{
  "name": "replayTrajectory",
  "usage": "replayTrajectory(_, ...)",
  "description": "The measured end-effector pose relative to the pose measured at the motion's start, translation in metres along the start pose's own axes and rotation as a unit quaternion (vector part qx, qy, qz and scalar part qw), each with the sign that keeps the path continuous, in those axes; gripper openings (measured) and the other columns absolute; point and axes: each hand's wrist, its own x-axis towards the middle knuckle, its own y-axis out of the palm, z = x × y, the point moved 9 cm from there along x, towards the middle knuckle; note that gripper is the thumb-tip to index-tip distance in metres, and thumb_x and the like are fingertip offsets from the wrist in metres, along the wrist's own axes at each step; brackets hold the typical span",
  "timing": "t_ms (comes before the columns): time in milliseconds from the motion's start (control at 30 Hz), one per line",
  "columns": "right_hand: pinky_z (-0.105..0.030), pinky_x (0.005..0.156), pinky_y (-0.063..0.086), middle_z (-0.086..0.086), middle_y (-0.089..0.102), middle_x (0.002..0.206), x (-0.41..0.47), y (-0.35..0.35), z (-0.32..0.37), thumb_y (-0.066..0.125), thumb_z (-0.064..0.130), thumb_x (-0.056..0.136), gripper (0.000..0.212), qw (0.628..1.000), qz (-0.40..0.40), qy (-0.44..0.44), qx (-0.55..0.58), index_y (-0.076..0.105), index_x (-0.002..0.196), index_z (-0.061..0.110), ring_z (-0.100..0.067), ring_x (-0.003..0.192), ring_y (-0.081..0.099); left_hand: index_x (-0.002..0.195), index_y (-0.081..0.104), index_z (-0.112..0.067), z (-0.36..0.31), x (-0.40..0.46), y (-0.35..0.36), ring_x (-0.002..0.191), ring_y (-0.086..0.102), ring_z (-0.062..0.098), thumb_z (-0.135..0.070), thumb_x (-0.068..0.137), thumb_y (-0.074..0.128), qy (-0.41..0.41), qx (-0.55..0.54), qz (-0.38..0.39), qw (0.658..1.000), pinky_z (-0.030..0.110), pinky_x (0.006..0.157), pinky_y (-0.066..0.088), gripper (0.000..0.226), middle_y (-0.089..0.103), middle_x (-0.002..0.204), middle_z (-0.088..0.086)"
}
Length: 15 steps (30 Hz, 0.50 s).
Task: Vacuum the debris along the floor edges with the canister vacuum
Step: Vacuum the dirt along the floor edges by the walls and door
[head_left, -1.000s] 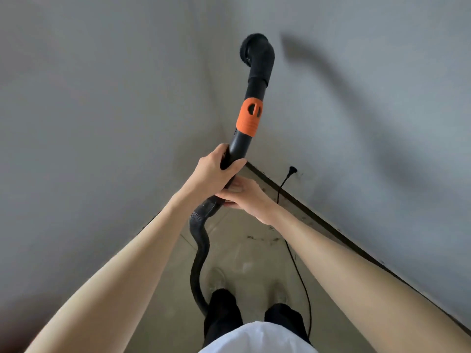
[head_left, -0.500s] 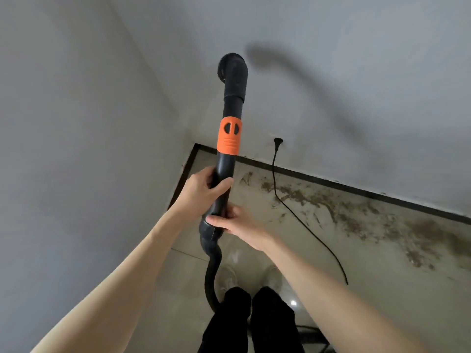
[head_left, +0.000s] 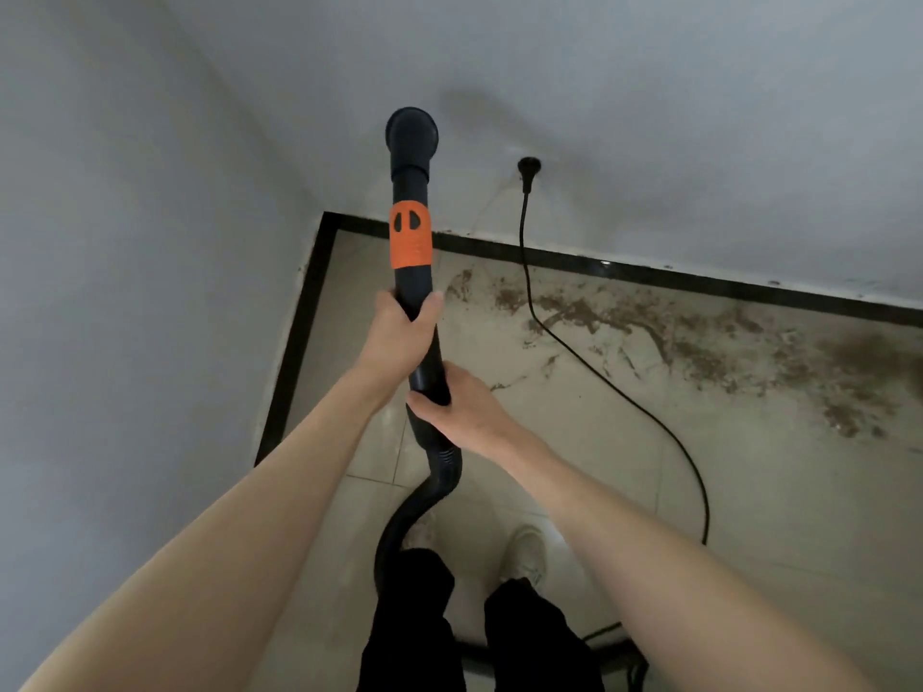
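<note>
I hold the black vacuum wand (head_left: 410,192) with its orange collar (head_left: 410,240) upright in front of me, its round open end up against the grey wall. My left hand (head_left: 399,332) grips the wand just below the collar. My right hand (head_left: 462,409) grips it lower, where the ribbed hose (head_left: 414,511) starts and curves down past my legs. Brown debris (head_left: 649,332) lies scattered on the beige tiles along the black skirting (head_left: 649,274) to the right.
A black power cord (head_left: 599,377) runs from a wall plug (head_left: 528,169) across the tiles toward my feet. Grey walls meet in a corner at upper left, with black skirting (head_left: 294,342) on the left side too. Part of a dark object shows at the bottom edge (head_left: 619,656).
The view has swung down and right, bringing the corner, floor and debris into sight. The wand has tilted more upright; both hands keep their grip, the right sliding slightly lower.
</note>
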Motion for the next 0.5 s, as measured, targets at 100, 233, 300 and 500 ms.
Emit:
replayTrajectory(100,-0.041,0.083,0.053,-0.011,0.061,0.104,0.029,0.017,-0.03,0.06,0.037,0.092,0.031,0.999,-0.002,-0.003,-0.054,0.056,0.107,0.011,-0.027,0.092,0.062,0.107,0.034,-0.012,0.026,0.03,0.005,0.071,0.051,0.013,-0.038,0.097,0.048,0.01,0.008,-0.043,0.999,0.025,0.062,0.043,0.031,0.048,0.081,0.0)
replayTrajectory(233,-0.036,0.079,0.051,-0.01,0.061,0.102,0.061,0.039,-0.069,0.059,0.041,0.092,0.032,0.998,-0.04,-0.006,-0.046,0.055,0.104,0.011,-0.025,0.091,0.061,0.108,0.036,-0.015,0.074,0.07,0.02,0.077,0.054,0.018,-0.04,0.098,0.044,0.021,0.013,-0.012,1.0,0.033,0.073,0.048,0.028,0.051,0.084,0.002)
replayTrajectory(300,-0.032,0.074,0.046,-0.008,0.059,0.1,0.079,0.051,-0.095,0.059,0.043,0.092,0.031,0.998,-0.055,-0.007,-0.042,0.052,0.1,0.014,-0.024,0.09,0.059,0.109,0.038,-0.016,0.104,0.089,0.026,0.08,0.055,0.019,-0.04,0.098,0.043,0.016,-0.006,0.0,1.0,0.036,0.078,0.048,0.027,0.052,0.087,0.003)
replayTrajectory(500,-0.024,0.063,0.05,-0.001,0.062,0.092,0.131,0.072,-0.174,0.071,0.043,0.084,0.04,0.987,-0.1,0.035,0.117,0.048,0.105,0.018,-0.015,0.077,0.062,0.1,0.046,-0.013,0.174,0.154,0.048,0.067,0.054,0.015,-0.037,0.098,0.046,0.0,-0.11,0.048,0.993,0.028,0.066,0.049,0.024,0.053,0.076,0.003)
